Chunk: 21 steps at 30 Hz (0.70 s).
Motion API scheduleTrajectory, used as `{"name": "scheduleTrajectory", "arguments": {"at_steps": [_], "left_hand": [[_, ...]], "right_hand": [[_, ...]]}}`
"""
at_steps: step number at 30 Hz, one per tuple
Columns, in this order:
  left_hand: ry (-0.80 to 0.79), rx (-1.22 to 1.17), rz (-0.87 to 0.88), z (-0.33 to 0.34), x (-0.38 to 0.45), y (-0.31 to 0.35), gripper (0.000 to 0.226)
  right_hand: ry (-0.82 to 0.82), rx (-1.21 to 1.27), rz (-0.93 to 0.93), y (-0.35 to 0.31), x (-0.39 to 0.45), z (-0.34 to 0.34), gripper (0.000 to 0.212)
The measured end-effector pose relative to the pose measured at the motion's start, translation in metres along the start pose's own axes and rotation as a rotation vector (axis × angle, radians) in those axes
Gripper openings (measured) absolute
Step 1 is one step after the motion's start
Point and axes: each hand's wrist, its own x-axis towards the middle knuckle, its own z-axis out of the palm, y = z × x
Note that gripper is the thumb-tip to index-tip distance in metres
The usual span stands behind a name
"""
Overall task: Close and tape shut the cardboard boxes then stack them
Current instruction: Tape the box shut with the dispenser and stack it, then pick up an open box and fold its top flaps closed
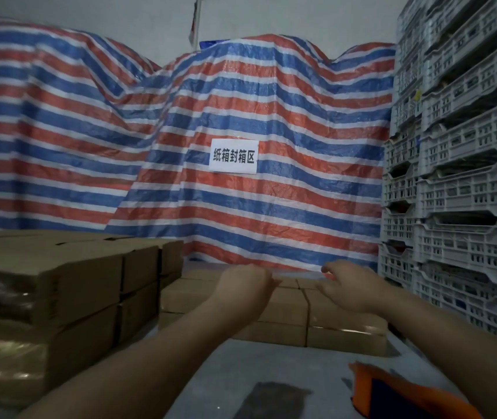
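2 bare arms reach out in front of the person. The left hand [242, 287] is up in the air with its fingers loosely bent, and it holds nothing. The right hand [351, 287] is beside it with its fingers spread and loose, and it holds nothing too. The picture is blurry, so small parts of the fingers are hard to see.

The low stack of cardboard boxes [274, 313] sits on the floor just past both hands. They are closed and sit 2 layers high. The hands are above them, and I cannot tell if they touch.

A taller stack of cardboard boxes [69, 285] stands to the left, apart from the left hand.

Behind is a striped tarp [241, 101] with a white sign [233, 156]. Grey plastic crates [465, 176] are piled on the right. An orange thing [407, 394] lies on the floor near the right arm.
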Motion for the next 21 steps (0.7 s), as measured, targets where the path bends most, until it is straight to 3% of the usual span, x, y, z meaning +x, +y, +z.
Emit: {"name": "scheduleTrajectory", "arguments": {"at_steps": [3, 7, 12, 18, 21], "left_hand": [[0.012, 0.134, 0.044, -0.04, -0.035, -0.03, 0.038], [0.053, 0.084, -0.111, -0.084, -0.082, -0.075, 0.022], [0.141, -0.001, -0.206, -0.114, -0.132, -0.14, 0.001], [0.142, 0.155, -0.396, -0.124, -0.157, -0.219, 0.024], [0.173, 0.139, -0.489, -0.127, -0.169, -0.254, 0.034]], "right_hand": [[0.025, 0.066, -0.062, -0.061, -0.002, -0.009, 0.032], [0.04, 0.216, -0.162, -0.144, -0.005, -0.009, 0.019], [0.056, 0.33, -0.305, -0.237, 0.003, -0.005, 0.021], [0.086, 0.448, -0.434, -0.322, 0.017, 0.004, 0.015], [0.057, 0.446, -0.455, -0.356, 0.024, 0.007, 0.039]]}}
